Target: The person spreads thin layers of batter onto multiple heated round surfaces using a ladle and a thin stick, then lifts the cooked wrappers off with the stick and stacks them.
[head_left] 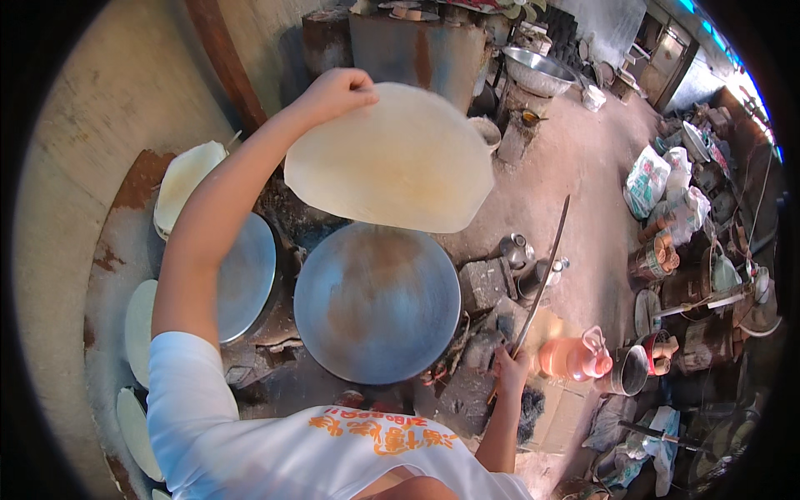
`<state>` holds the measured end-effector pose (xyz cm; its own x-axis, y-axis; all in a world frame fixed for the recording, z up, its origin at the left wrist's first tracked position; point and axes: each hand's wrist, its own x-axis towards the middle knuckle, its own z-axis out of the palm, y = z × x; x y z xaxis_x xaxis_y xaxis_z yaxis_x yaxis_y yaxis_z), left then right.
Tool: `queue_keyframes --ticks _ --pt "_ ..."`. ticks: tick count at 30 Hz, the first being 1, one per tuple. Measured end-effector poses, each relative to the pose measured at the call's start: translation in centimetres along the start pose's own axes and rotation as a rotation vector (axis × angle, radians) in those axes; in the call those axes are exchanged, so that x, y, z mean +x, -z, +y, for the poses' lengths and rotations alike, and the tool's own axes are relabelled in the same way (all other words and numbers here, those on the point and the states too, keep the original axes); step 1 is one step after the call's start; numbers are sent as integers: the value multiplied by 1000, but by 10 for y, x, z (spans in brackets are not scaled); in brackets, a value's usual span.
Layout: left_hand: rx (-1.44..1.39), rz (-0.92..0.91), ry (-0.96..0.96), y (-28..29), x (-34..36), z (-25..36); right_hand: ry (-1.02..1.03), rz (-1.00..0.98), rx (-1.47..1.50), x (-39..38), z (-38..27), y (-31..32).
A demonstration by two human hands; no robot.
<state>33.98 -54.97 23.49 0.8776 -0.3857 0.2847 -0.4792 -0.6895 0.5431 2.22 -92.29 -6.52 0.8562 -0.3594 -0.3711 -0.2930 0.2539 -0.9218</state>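
My left hand is raised out in front, its fingers pinched on the upper left edge of a large, thin, pale flatbread. The flatbread hangs spread out above the far side of a round metal griddle, whose bare surface has a brownish patch. Lower on the right, my right hand is closed around a long, thin, dark stick-like tool that slants up and away. A second round griddle sits to the left, partly hidden behind my left arm.
Pale flatbreads lie along the ledge at left. On the right stand a pink-orange plastic jug, a metal pot and metal kettles. A wide metal basin rests farther off. Plastic bags and clutter line the right side.
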Motion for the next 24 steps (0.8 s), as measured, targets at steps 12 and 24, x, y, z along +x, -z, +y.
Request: queue_keyframes --ticks 12,24 --pt "-1209 730 820 -28 92 -350 9 283 64 -76 3 -119" --pt "-1011 379 901 -101 5 -386 27 355 12 -81 -11 -174"
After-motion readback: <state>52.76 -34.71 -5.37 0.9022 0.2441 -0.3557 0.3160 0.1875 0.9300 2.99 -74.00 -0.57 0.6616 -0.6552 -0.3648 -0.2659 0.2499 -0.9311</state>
